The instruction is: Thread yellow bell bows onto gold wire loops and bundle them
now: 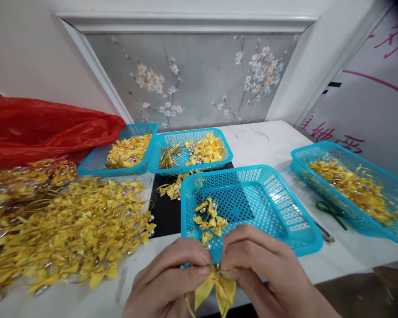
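Low in the head view, my left hand [167, 280] and my right hand [263, 271] meet, both pinching one yellow ribbon bow [215, 287] at its knot. The bow's tails hang down between my fingers, and a thin gold cord trails below my left hand. Just beyond my hands stands a blue plastic basket [278, 207] with a few finished yellow bows [209, 217] in its near left corner.
A big heap of yellow bows [76, 225] covers the table's left side, beside a red plastic bag [36, 130]. Two blue baskets [132, 152] [194, 150] of bows stand at the back, another blue basket [351, 185] at right. Green-handled scissors [331, 215] lie between the baskets.
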A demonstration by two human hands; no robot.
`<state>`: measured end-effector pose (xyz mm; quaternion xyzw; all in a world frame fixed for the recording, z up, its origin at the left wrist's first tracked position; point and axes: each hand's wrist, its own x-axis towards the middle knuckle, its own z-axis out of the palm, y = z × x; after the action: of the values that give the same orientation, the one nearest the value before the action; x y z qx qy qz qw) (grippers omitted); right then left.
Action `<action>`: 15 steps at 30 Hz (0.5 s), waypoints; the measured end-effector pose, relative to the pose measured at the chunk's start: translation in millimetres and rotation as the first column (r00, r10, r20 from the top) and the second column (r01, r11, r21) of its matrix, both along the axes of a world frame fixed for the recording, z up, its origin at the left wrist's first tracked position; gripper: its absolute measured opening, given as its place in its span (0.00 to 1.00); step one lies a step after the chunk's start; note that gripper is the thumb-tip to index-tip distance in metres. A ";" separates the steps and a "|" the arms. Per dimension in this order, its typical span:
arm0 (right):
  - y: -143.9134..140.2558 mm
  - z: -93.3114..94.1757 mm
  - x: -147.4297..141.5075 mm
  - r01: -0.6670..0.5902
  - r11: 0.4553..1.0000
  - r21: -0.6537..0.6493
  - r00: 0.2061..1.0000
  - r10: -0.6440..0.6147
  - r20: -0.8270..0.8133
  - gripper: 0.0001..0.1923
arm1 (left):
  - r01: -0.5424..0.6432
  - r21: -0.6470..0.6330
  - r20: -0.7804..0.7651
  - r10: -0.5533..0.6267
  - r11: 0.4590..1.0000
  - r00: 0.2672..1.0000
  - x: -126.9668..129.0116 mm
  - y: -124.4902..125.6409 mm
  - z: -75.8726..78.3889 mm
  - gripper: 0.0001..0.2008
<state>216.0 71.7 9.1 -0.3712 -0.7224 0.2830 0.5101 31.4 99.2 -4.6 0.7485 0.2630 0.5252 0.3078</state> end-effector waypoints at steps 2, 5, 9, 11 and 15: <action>-0.8 -0.6 0.4 0.003 1.000 0.021 1.000 -0.002 -0.009 0.09 | -0.023 0.002 -0.021 0.023 1.000 1.000 0.6 -0.9 3.4 0.11; -1.2 -1.8 0.3 -0.003 1.000 0.027 1.000 0.004 -0.018 0.08 | -0.043 -0.001 -0.055 0.043 0.999 0.998 -2.3 -0.6 7.5 0.12; -1.6 -2.1 0.7 -0.026 1.000 0.001 1.000 0.026 -0.016 0.08 | -0.030 0.097 -0.105 0.040 0.995 0.994 -9.4 1.6 8.3 0.14; -2.4 -2.0 2.2 -0.017 1.000 -0.004 1.000 0.017 -0.017 0.07 | -0.038 0.109 -0.122 0.052 0.993 0.991 -11.7 1.5 7.7 0.16; -4.1 -3.0 8.0 0.017 0.999 -0.032 1.000 -0.018 -0.024 0.10 | -0.049 0.131 -0.133 0.067 0.990 0.989 -12.9 -0.3 7.0 0.18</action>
<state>224.1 67.6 6.1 -0.3820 -0.7083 0.2944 0.5154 18.5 98.9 2.4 0.7928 0.2711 0.4973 0.2251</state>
